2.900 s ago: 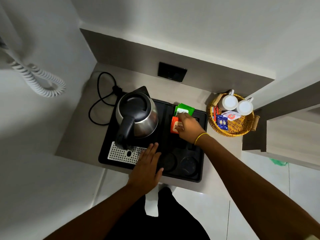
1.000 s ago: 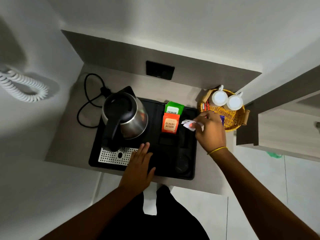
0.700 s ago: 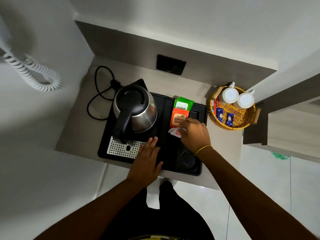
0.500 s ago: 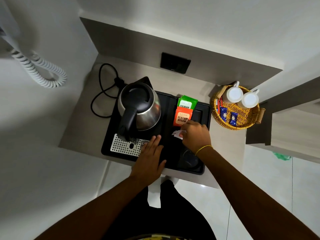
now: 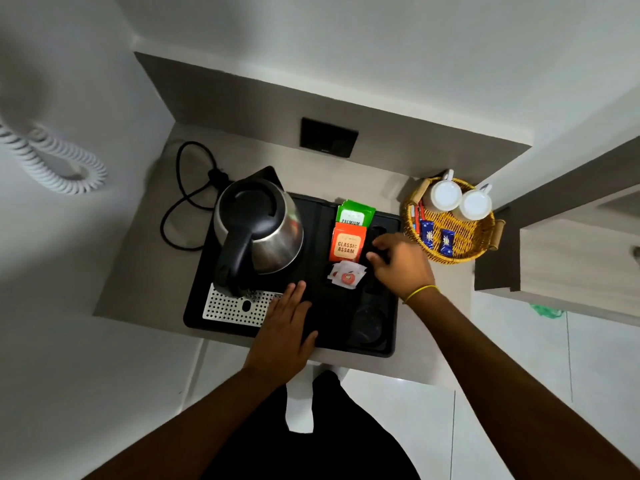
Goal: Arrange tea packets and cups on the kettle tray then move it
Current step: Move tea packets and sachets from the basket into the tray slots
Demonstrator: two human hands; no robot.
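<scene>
A black kettle tray (image 5: 313,341) lies on a grey shelf and carries a steel kettle (image 5: 258,225). In the tray's slots stand a green packet (image 5: 355,213) and an orange packet (image 5: 347,242); white sachets (image 5: 346,275) lie just in front of them. My left hand (image 5: 285,325) rests flat on the tray's front edge. My right hand (image 5: 398,263) hovers over the tray to the right of the sachets, fingers apart, holding nothing. Two white cups (image 5: 445,195) (image 5: 476,204) sit upside down in a wicker basket (image 5: 457,251) right of the tray.
Two blue sachets (image 5: 437,237) and red sticks (image 5: 417,216) lie in the basket. The kettle's black cord (image 5: 187,199) loops on the shelf's back left. A wall socket (image 5: 329,136) sits behind. A coiled phone cord (image 5: 59,168) hangs left. A wooden cabinet (image 5: 571,258) stands right.
My right hand took the white sachets from the basket, set them on the tray in front of the orange packet, let go and drew to the right. My left hand stayed on the tray.
</scene>
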